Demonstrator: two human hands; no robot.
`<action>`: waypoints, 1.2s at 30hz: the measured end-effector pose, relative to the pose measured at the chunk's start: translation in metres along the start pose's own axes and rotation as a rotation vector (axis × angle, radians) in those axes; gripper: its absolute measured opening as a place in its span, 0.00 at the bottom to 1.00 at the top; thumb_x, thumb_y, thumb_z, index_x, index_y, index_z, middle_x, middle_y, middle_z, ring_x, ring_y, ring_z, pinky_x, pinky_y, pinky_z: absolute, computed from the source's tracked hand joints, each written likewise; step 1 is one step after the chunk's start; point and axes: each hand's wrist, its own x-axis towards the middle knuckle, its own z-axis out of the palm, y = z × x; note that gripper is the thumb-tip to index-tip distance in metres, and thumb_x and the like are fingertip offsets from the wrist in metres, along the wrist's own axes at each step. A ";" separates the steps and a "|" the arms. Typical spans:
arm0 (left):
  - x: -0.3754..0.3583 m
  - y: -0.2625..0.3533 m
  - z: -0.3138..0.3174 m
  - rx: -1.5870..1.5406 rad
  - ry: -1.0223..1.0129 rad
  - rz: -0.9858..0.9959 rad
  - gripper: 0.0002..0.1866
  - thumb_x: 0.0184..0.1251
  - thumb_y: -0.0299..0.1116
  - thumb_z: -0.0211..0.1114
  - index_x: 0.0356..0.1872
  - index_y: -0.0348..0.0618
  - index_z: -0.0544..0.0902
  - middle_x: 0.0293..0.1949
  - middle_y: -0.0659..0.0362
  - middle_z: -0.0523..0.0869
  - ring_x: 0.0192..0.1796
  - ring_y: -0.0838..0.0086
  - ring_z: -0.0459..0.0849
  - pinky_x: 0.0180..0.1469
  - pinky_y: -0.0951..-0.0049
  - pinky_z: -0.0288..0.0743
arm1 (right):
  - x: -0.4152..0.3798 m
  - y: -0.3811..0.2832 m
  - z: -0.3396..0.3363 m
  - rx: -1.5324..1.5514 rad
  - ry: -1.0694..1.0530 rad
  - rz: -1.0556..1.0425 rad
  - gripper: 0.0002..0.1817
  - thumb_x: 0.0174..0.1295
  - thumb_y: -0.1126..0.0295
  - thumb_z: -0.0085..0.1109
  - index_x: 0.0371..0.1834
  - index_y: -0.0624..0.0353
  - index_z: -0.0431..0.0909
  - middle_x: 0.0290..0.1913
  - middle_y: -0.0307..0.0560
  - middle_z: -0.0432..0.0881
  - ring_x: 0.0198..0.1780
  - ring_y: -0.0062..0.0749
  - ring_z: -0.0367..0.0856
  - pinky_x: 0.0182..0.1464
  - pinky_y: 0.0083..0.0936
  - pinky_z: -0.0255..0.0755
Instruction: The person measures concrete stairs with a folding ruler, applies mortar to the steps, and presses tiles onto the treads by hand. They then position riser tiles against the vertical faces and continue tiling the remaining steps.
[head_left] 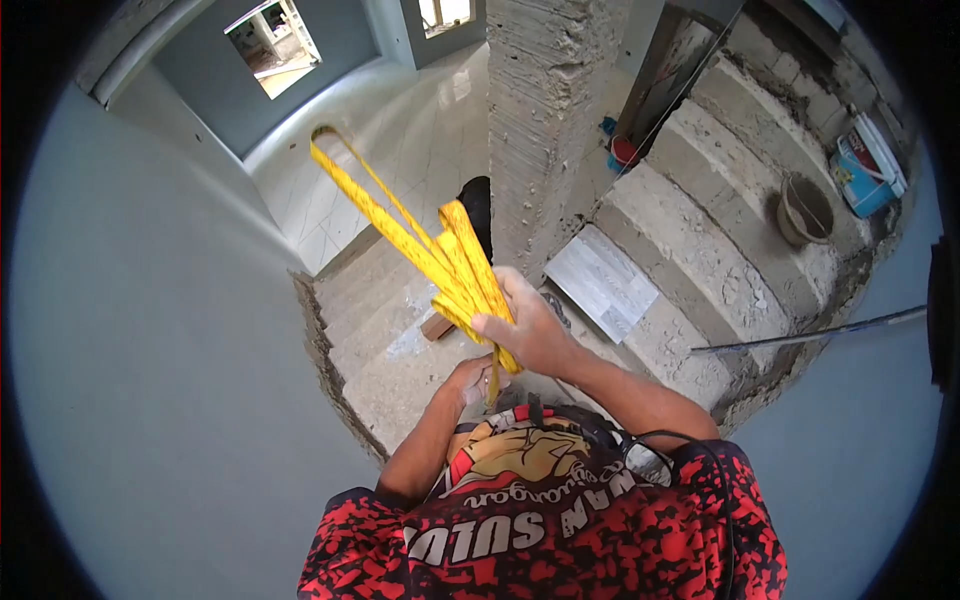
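A yellow measuring tape [405, 235] with dark printed marks is folded into long loose loops. My right hand [530, 325] is closed around the lower part of the bundle, thumb across it. One long loop sticks out to the upper left, over the tiled floor below. A narrow end hangs under the bundle, and my left hand [474, 380] pinches it close to my shirt. The right forearm and the tape hide part of the left fingers.
Rough concrete steps [690, 210] climb to the right, holding a grey tile [603, 283], a dirty bucket [803, 212] and a blue bucket [866, 170]. A rough concrete column [550, 110] rises ahead. A brick-coloured block [437, 326] lies below; a thin bar [810, 332] juts from the right.
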 end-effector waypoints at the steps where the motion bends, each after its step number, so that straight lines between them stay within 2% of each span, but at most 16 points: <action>1: 0.012 -0.004 -0.008 -0.110 -0.019 0.067 0.20 0.70 0.34 0.53 0.57 0.31 0.72 0.51 0.44 0.81 0.47 0.63 0.85 0.45 0.67 0.81 | -0.005 0.006 0.000 0.029 -0.004 -0.001 0.28 0.61 0.62 0.58 0.59 0.68 0.62 0.47 0.46 0.72 0.49 0.22 0.71 0.51 0.21 0.68; 2: 0.023 -0.011 -0.017 -0.224 -0.034 0.134 0.19 0.69 0.30 0.52 0.57 0.29 0.71 0.51 0.44 0.81 0.48 0.65 0.84 0.47 0.68 0.81 | -0.012 0.008 -0.003 0.018 -0.018 0.000 0.28 0.61 0.62 0.58 0.59 0.68 0.62 0.47 0.46 0.72 0.49 0.22 0.71 0.51 0.21 0.68; 4: -0.016 0.028 0.046 -0.404 0.067 0.267 0.17 0.68 0.24 0.50 0.55 0.25 0.70 0.51 0.44 0.79 0.49 0.65 0.82 0.48 0.71 0.80 | -0.028 0.006 -0.012 -0.124 -0.030 -0.010 0.29 0.61 0.60 0.59 0.59 0.67 0.63 0.45 0.44 0.73 0.43 0.20 0.73 0.44 0.20 0.70; 6: -0.006 0.025 0.027 -0.661 0.124 0.344 0.25 0.65 0.19 0.49 0.65 0.32 0.61 0.54 0.42 0.76 0.52 0.62 0.80 0.51 0.67 0.79 | -0.042 0.027 -0.027 -0.103 -0.064 0.038 0.29 0.61 0.60 0.59 0.60 0.66 0.63 0.42 0.42 0.74 0.39 0.19 0.73 0.39 0.18 0.69; 7: 0.025 0.008 -0.013 -0.717 0.121 0.428 0.36 0.63 0.15 0.49 0.71 0.48 0.48 0.56 0.40 0.73 0.53 0.58 0.79 0.52 0.62 0.78 | -0.049 0.035 -0.035 -0.073 -0.065 0.081 0.29 0.61 0.60 0.60 0.60 0.65 0.64 0.40 0.40 0.74 0.34 0.17 0.73 0.34 0.16 0.69; 8: 0.012 0.012 -0.003 -0.744 0.136 0.447 0.36 0.63 0.15 0.49 0.71 0.48 0.48 0.56 0.40 0.73 0.53 0.58 0.79 0.52 0.62 0.78 | -0.057 0.033 -0.043 -0.059 -0.072 0.147 0.28 0.62 0.59 0.58 0.59 0.66 0.65 0.43 0.43 0.74 0.41 0.21 0.73 0.42 0.20 0.69; 9: -0.010 0.031 0.025 -0.728 0.349 0.517 0.28 0.64 0.16 0.47 0.65 0.42 0.56 0.57 0.41 0.74 0.54 0.56 0.78 0.53 0.60 0.78 | -0.064 0.029 -0.051 -0.048 -0.077 0.211 0.27 0.62 0.59 0.57 0.58 0.67 0.67 0.47 0.46 0.74 0.47 0.25 0.73 0.49 0.23 0.69; 10: -0.024 0.045 0.038 -0.707 0.563 0.580 0.20 0.65 0.16 0.46 0.59 0.37 0.64 0.57 0.43 0.74 0.55 0.55 0.78 0.54 0.58 0.78 | -0.071 0.026 -0.057 0.004 -0.058 0.265 0.27 0.62 0.59 0.57 0.58 0.66 0.67 0.44 0.43 0.74 0.45 0.23 0.74 0.46 0.21 0.69; 16: -0.032 0.086 -0.036 -0.940 0.478 0.774 0.14 0.72 0.26 0.47 0.56 0.35 0.65 0.54 0.47 0.75 0.51 0.59 0.78 0.54 0.56 0.75 | -0.096 0.032 -0.100 -0.087 -0.064 0.429 0.24 0.61 0.61 0.56 0.55 0.66 0.69 0.35 0.39 0.75 0.36 0.19 0.74 0.38 0.18 0.69; 20: -0.062 0.129 -0.044 -0.785 0.479 0.886 0.17 0.75 0.31 0.45 0.61 0.37 0.64 0.56 0.49 0.74 0.54 0.61 0.76 0.57 0.60 0.73 | -0.102 0.063 -0.106 -0.316 -0.177 0.318 0.22 0.59 0.63 0.55 0.53 0.66 0.73 0.33 0.41 0.77 0.33 0.25 0.74 0.37 0.22 0.69; 24: -0.093 0.166 -0.024 -0.571 0.470 1.027 0.20 0.76 0.32 0.44 0.66 0.40 0.61 0.58 0.51 0.73 0.55 0.63 0.74 0.57 0.63 0.72 | -0.109 0.082 -0.107 -0.510 -0.292 0.368 0.21 0.58 0.65 0.57 0.53 0.63 0.73 0.33 0.51 0.79 0.35 0.30 0.76 0.41 0.27 0.70; 28: -0.118 0.187 0.008 -0.205 0.479 1.085 0.23 0.73 0.35 0.54 0.65 0.39 0.64 0.55 0.52 0.77 0.47 0.71 0.77 0.53 0.69 0.73 | -0.115 0.093 -0.116 -0.548 -0.296 0.448 0.22 0.58 0.65 0.57 0.55 0.63 0.73 0.38 0.56 0.81 0.39 0.35 0.78 0.45 0.29 0.71; 29: -0.124 0.190 0.023 -0.149 0.523 1.093 0.25 0.70 0.38 0.60 0.62 0.38 0.67 0.48 0.55 0.81 0.43 0.77 0.77 0.48 0.76 0.72 | -0.117 0.095 -0.116 -0.544 -0.282 0.447 0.22 0.58 0.65 0.57 0.55 0.63 0.73 0.38 0.56 0.81 0.39 0.35 0.78 0.45 0.29 0.71; 32: -0.125 0.194 0.031 0.241 0.596 1.205 0.27 0.68 0.42 0.62 0.62 0.37 0.68 0.44 0.58 0.82 0.39 0.81 0.75 0.43 0.80 0.70 | -0.116 0.100 -0.115 -0.503 -0.213 0.445 0.21 0.58 0.65 0.57 0.54 0.64 0.73 0.38 0.56 0.81 0.42 0.36 0.80 0.47 0.30 0.71; 33: -0.125 0.192 0.046 0.274 0.619 1.270 0.23 0.68 0.41 0.61 0.56 0.36 0.73 0.40 0.59 0.84 0.33 0.84 0.74 0.34 0.83 0.68 | -0.113 0.104 -0.112 -0.530 -0.163 0.400 0.20 0.57 0.64 0.57 0.49 0.65 0.75 0.35 0.55 0.80 0.39 0.36 0.78 0.44 0.31 0.70; 36: -0.121 0.181 0.078 0.515 0.652 1.194 0.20 0.68 0.41 0.60 0.53 0.36 0.76 0.37 0.59 0.84 0.30 0.81 0.77 0.32 0.80 0.70 | -0.095 0.109 -0.101 -0.525 -0.065 0.404 0.18 0.56 0.62 0.57 0.44 0.66 0.76 0.33 0.55 0.80 0.36 0.38 0.78 0.42 0.33 0.70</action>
